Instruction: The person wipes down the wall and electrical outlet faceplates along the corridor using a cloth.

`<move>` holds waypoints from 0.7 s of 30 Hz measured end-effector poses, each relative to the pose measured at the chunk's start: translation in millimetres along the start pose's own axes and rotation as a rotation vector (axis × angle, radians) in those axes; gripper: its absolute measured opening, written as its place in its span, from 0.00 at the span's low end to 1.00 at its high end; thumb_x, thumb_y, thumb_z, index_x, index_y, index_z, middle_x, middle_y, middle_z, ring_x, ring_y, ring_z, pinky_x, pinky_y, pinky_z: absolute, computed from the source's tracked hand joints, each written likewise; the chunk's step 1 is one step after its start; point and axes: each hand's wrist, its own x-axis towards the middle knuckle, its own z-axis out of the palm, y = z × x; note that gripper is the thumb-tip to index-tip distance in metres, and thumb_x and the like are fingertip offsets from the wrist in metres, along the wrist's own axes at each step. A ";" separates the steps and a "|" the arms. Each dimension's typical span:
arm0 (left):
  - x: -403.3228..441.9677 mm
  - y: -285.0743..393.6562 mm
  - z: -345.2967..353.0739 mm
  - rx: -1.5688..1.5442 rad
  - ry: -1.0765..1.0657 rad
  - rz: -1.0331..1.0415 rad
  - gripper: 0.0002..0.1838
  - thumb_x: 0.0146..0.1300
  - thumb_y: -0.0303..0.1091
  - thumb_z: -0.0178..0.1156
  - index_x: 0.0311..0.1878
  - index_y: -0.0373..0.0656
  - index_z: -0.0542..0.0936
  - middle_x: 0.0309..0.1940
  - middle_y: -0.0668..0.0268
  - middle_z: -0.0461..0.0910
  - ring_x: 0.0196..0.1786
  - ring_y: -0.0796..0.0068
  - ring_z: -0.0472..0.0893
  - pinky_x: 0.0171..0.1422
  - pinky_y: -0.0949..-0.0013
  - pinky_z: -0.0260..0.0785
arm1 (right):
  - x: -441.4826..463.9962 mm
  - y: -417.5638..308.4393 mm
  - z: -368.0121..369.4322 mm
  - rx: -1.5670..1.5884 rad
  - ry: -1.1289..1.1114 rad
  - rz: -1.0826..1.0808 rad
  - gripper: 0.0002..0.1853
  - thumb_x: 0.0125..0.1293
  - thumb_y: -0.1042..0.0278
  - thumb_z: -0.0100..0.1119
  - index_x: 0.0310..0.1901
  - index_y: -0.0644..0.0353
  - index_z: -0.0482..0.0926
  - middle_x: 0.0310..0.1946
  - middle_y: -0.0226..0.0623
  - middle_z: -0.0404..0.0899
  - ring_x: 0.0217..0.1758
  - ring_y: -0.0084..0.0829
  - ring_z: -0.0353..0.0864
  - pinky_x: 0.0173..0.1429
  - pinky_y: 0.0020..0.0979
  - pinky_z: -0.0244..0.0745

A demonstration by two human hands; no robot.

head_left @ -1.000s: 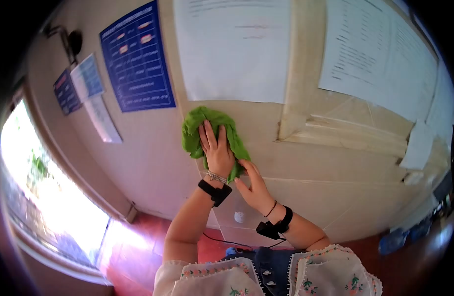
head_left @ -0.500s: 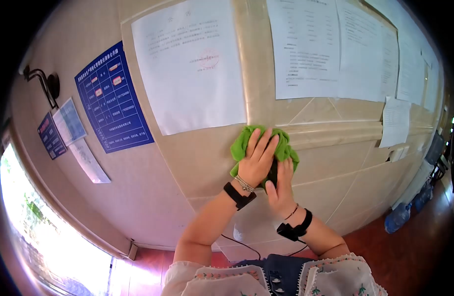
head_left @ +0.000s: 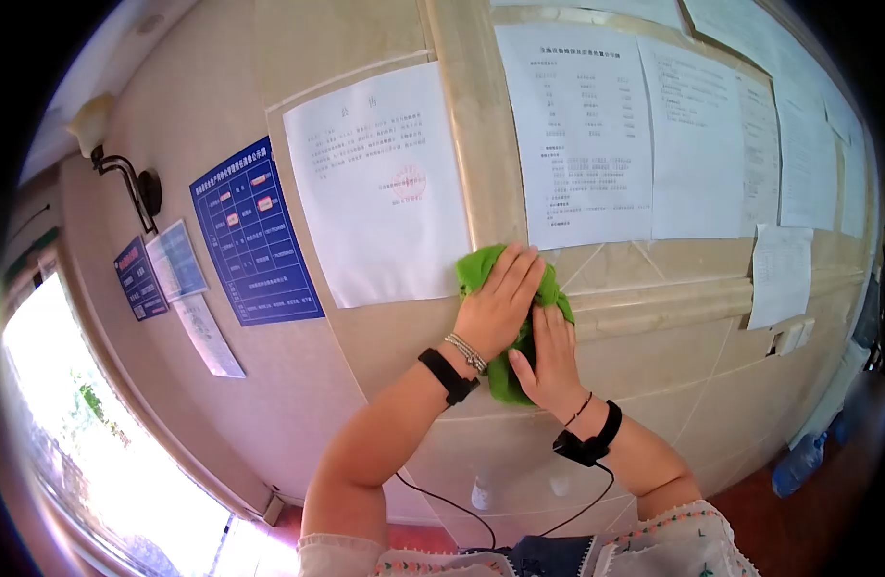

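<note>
A bunched green cloth (head_left: pixel 508 383) lies against the beige tiled wall, at the lower end of a vertical stone trim (head_left: pixel 466 144). My left hand (head_left: pixel 500 300) presses on its upper part, fingers long and close together. Just below and to the right, my right hand (head_left: pixel 550 361) bears on the cloth too, its thumb beside the left palm. Folds of cloth show above and between the hands, while the palms' undersides are hidden. Left of the cloth hangs a white notice (head_left: pixel 380 192) with a red stamp, its lower right corner close by.
More printed sheets (head_left: pixel 582 135) hang at upper right, above a horizontal stone moulding (head_left: pixel 654 306). A blue chart (head_left: pixel 258 236) and a wall lamp (head_left: pixel 125 168) are on the left, near a bright doorway (head_left: pixel 106 413). A large water bottle (head_left: pixel 798 466) stands at right. Black cables (head_left: pixel 452 502) run from the wristbands.
Both hands and the cloth have moved up the wall, now beside the notice's lower right corner instead of below it. The head view has tilted upward.
</note>
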 end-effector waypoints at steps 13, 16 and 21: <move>114.8 -45.6 -35.4 0.257 0.221 0.086 0.21 0.56 0.28 0.51 0.56 0.42 0.69 0.58 0.63 0.67 0.64 0.64 0.65 0.52 0.64 0.72 | 111.1 7.3 -49.2 0.217 0.133 -0.249 0.37 0.60 0.63 0.55 0.66 0.69 0.50 0.63 0.57 0.56 0.68 0.54 0.54 0.68 0.46 0.51; 139.2 -55.4 -45.3 0.246 0.258 0.071 0.18 0.56 0.28 0.51 0.52 0.42 0.70 0.56 0.62 0.68 0.62 0.62 0.66 0.52 0.64 0.72 | 138.6 2.5 -54.9 0.235 0.155 -0.281 0.37 0.60 0.64 0.55 0.66 0.68 0.50 0.63 0.57 0.56 0.67 0.55 0.54 0.69 0.45 0.51; 185.7 -78.5 -59.3 0.207 0.328 0.024 0.17 0.59 0.28 0.53 0.53 0.41 0.70 0.55 0.59 0.69 0.59 0.56 0.68 0.59 0.61 0.67 | 196.6 3.8 -71.8 0.324 0.195 -0.330 0.38 0.60 0.64 0.55 0.66 0.71 0.48 0.62 0.59 0.56 0.67 0.54 0.55 0.70 0.42 0.50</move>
